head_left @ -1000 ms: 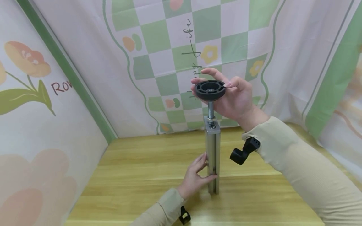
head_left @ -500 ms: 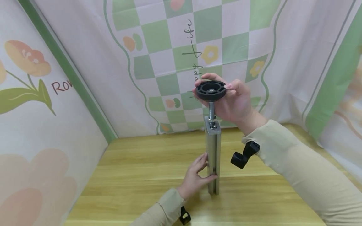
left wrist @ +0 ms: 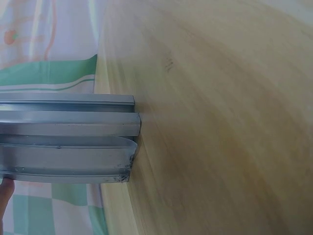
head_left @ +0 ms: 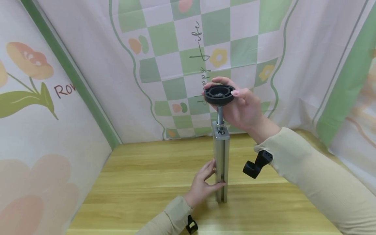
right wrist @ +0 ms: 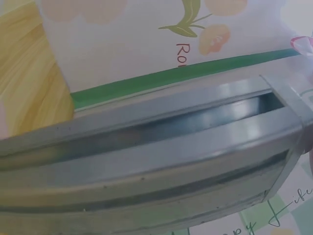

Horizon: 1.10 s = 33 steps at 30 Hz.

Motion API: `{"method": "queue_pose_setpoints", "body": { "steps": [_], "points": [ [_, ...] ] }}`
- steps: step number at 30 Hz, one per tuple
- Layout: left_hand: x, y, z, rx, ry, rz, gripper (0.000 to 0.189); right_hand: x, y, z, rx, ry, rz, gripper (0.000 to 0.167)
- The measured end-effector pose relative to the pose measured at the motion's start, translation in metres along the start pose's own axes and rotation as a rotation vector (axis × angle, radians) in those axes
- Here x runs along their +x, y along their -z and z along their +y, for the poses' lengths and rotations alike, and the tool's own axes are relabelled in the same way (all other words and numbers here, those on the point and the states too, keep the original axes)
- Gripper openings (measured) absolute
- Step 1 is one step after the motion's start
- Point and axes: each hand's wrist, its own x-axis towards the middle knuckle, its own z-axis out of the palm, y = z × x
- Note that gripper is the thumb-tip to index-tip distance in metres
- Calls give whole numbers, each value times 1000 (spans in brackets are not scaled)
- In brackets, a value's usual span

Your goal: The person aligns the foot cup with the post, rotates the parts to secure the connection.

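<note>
An aluminium profile (head_left: 221,156) stands upright on the table, its lower end on the wood in the left wrist view. A metal plate with a screw (head_left: 221,133) caps its top. From the plate rises a threaded rod (head_left: 219,114) with a nut at its base, carrying a black round leveling foot (head_left: 219,100). My left hand (head_left: 201,187) grips the profile low down, thumb across the near side. My right hand (head_left: 242,109) holds the foot by its rim, thumb at the right edge and fingers around the far side. Slots along the profile (right wrist: 171,156) fill the right wrist view.
The wooden table (head_left: 141,176) reaches back to a checkered curtain (head_left: 164,39). Another patterned curtain (head_left: 38,137) hangs along the left side. A black camera mount (head_left: 257,164) sits at the right wrist, another mount (head_left: 192,225) at the left.
The right hand's fingers have drawn in around the foot's rim, and its thumb and wrist have shifted slightly down. The left hand and the profile stay in place.
</note>
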Motion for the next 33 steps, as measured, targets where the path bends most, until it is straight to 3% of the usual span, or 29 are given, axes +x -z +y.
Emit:
{"method": "queue_pose_setpoints", "body": {
  "steps": [9,14,21,28,33],
  "points": [
    [0,0,3,-5,38,-12,91,-2,3,1,-197,107,-1,32],
    [-1,0,1,-21,31,-6,93,-4,2,-2,-223,102,37,31],
    [-1,-2,-2,49,-49,11,100,-8,0,-10,-259,97,82,36],
    [0,-2,-2,40,-13,11,96,-8,-3,-15,-309,78,113,41],
    [1,-1,-1,46,22,0,88,-8,-9,-19,-414,44,197,47]
  ]
}}
